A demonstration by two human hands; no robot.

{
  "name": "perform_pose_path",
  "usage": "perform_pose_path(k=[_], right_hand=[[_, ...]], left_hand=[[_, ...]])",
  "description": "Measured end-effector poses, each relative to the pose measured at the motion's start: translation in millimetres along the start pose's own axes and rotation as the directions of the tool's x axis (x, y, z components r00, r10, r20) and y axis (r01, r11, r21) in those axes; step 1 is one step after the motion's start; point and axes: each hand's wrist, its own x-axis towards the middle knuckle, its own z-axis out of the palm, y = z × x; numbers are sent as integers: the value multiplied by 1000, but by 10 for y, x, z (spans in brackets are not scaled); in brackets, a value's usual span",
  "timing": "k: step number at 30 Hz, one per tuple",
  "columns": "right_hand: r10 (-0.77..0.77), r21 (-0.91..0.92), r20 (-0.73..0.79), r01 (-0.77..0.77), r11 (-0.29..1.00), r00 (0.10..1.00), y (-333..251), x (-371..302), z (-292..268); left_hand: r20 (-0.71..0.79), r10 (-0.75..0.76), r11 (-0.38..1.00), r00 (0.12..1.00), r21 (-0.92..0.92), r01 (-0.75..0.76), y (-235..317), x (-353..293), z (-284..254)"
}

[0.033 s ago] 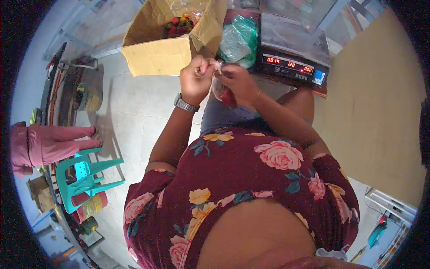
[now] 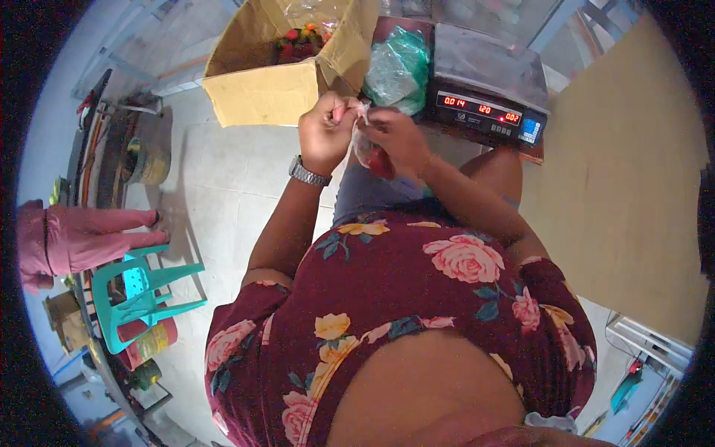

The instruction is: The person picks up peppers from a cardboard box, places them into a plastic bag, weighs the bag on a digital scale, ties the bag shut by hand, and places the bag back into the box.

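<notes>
A small clear plastic bag point(image 2: 365, 149) with something red in its bottom hangs between my hands, over my lap. My left hand point(image 2: 328, 123), with a metal watch at the wrist, is closed with its fingertips at the gathered top of the bag. Beside it, my right hand point(image 2: 398, 138) pinches the same twisted neck from the other side and partly covers the bag. What the red contents are, I cannot tell. Just beyond my hands lies a bundle of clear and green plastic bags point(image 2: 398, 71).
An open cardboard box point(image 2: 261, 93) with red and orange produce point(image 2: 302, 41) stands ahead. To its right is a digital scale point(image 2: 488, 89) with a lit red display. A tan board point(image 2: 618, 171) fills the right side. At left are a teal chair point(image 2: 115, 313) and a person in pink point(image 2: 89, 238).
</notes>
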Motion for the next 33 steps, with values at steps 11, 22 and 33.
perform_pose_path(k=[11,22,33], right_hand=[[-54,85,145,42,996,988,-86,-70,-95],[71,254,218,-127,959,973,-492,-70,-223],[28,-264,186,23,964,982,-708,158,-574]], left_hand=[[188,50,997,981,-59,-40,-86,5,-57],[250,-56,969,967,-218,113,136,84,-105],[493,-186,977,850,5,211,-447,-113,66]])
